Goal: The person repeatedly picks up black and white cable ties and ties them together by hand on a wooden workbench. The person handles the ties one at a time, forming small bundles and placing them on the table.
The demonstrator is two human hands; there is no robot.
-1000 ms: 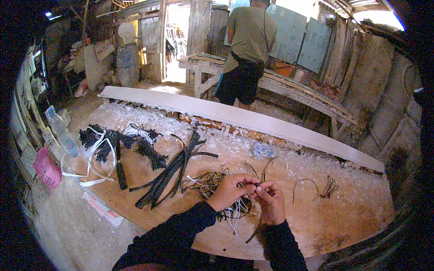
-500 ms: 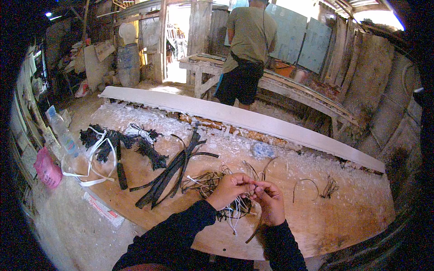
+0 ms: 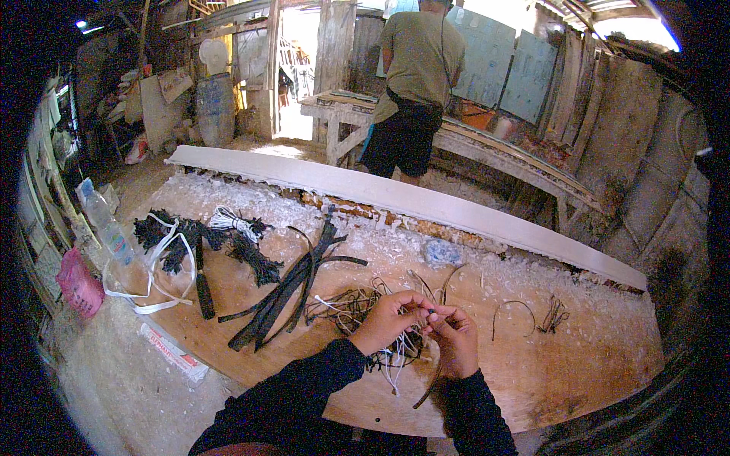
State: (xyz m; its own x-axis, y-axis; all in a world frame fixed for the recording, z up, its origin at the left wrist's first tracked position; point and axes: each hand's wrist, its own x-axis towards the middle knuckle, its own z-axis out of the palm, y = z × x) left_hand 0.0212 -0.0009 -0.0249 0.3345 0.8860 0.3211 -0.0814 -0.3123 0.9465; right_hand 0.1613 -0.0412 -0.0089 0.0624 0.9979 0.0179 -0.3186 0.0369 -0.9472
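My left hand (image 3: 389, 321) and my right hand (image 3: 455, 338) meet over the tabletop, with thumbs and fingers pinched together. Between their fingertips is a small dark bit, apparently part of a thin dark strip (image 3: 428, 389) whose end hangs below my right hand. Just under and left of my hands lies a tangle of white, tan and black cords (image 3: 346, 310). Broader black strips (image 3: 277, 304) are crossed in a pile farther left. My fingers hide most of what they grip.
Bundled black cords (image 3: 182, 235), a white strap (image 3: 156, 305) and a dark-handled tool (image 3: 204, 292) lie at the left. A long pale board (image 3: 395, 194) runs along the far edge. Small cord coils (image 3: 553, 315) lie right. Beyond, a person (image 3: 418, 83) stands at a bench (image 3: 525, 163).
My fingertips have shifted slightly, and a dark bit now shows between them. Both arms stay nearly in place.
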